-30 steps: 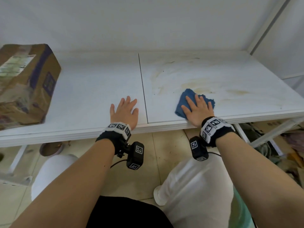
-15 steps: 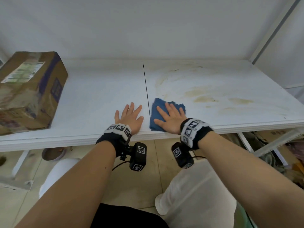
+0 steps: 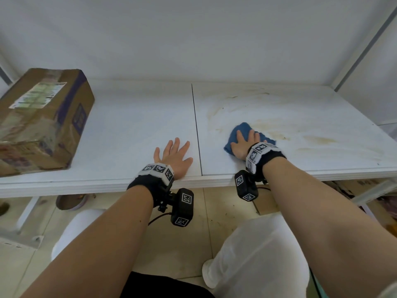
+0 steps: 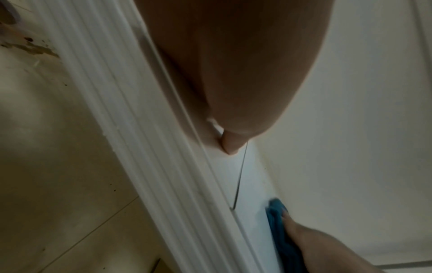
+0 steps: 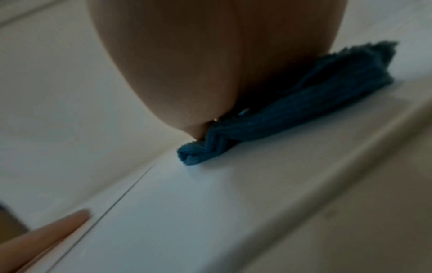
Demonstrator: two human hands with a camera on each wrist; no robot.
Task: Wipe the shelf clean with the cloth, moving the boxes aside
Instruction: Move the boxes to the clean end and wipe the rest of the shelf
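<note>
Rightward since: cloth (image 3: 240, 134) under right hand (image 3: 245, 145) (flat).

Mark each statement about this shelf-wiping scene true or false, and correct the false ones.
1. The right hand presses a crumpled blue cloth onto the shelf. True.
2. The left hand holds the taped brown cardboard box. False: it lies flat on the white shelf board, apart from the box.
3. Brownish stains mark the board right of the dark seam. True.
4. The cloth lies left of the seam. False: it lies right of it.
5. The box stands at the shelf's right end. False: it stands at the left end.
</note>
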